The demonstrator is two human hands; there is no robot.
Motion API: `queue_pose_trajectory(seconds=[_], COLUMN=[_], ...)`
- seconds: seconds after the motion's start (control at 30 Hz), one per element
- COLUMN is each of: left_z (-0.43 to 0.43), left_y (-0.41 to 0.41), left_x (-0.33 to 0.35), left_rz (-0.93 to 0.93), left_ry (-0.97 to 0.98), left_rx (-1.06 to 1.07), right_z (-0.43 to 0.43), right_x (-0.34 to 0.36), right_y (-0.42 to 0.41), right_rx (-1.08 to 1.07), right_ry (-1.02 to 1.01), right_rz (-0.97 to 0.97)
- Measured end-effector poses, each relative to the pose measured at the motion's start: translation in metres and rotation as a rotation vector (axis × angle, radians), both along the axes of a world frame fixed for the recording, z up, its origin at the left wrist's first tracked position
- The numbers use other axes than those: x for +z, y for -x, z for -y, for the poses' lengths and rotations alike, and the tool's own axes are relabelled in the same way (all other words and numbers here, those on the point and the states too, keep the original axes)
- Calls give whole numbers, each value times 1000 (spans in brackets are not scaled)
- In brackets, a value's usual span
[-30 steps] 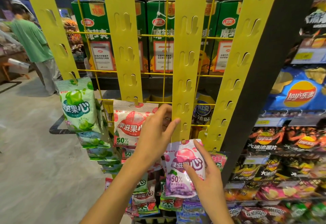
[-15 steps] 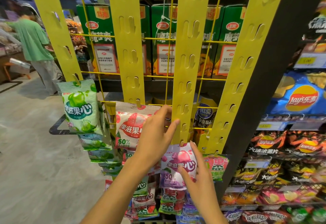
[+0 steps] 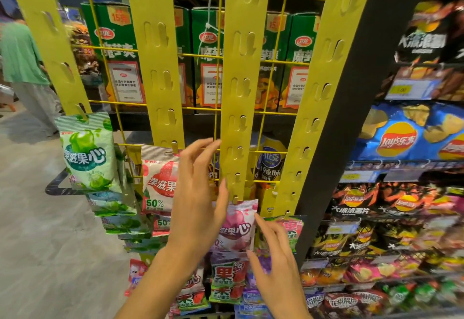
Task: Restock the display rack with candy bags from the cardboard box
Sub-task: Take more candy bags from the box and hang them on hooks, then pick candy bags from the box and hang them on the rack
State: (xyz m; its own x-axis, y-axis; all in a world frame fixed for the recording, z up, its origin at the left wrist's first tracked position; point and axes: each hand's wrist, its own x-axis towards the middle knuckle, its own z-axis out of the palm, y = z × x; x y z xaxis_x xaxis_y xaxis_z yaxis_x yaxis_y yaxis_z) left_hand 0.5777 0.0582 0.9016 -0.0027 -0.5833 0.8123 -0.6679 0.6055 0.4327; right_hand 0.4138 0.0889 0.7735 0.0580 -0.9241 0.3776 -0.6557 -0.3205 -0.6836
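seating the purple candy bag [image 3: 238,228] on the lowest hook [image 3: 235,199] of the 3rd yellow strip [image 3: 241,92], leaving it hanging upright above a column of other bags. holding the left hand [image 3: 198,208] in front of the bag's left side, fingers [image 3: 198,150] straight and spread, gripping nothing; not being able to tell whether the palm is touching the bag. touching the bag's right edge with the right hand [image 3: 276,261], fingers [image 3: 261,220] straight and apart, pinching nothing.

risking a half-seated hang hole: with the hook small and blurred, not being able to confirm it passing fully through, so pulling both hands away now possibly dropping the bag onto the bags below or the floor. risking also a sideways nudge from the right fingertips pushing the bag against the mixed-fruit bag [image 3: 288,228] on the 4th strip, or the left wrist brushing the red candy bag [image 3: 160,180] just beside it off its hook. not seeing the cardboard box anywhere in view.
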Motion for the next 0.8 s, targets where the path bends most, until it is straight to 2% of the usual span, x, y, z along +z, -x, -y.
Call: queue_pose_trajectory(seconds=[0.07,0.2,0.3,0.43,0.57,0.8], left_z=[-13,-22,-13,-3,-7,-21], left_y=[14,68,119,202,289,399], left_x=[-7,-33,-54,-84,-113,-172], left_rz=[108,447,672,949,1099,1243], left_ry=[18,-84,-205,-305,-370,-419], left_rx=[-31,-123,-166,-205,-301,-416], right_z=[-8,-22,-29,-41,-59,-91], right_x=[3,5,3,-1,-19,-61], right_y=[18,77,129,211,291,394], right_rx=[-24,-122,-250,-397,-449,-518], right_ry=[16,35,-73,-280,-476,-634], right_rz=[-31,-70,-194,-462,-561,-617])
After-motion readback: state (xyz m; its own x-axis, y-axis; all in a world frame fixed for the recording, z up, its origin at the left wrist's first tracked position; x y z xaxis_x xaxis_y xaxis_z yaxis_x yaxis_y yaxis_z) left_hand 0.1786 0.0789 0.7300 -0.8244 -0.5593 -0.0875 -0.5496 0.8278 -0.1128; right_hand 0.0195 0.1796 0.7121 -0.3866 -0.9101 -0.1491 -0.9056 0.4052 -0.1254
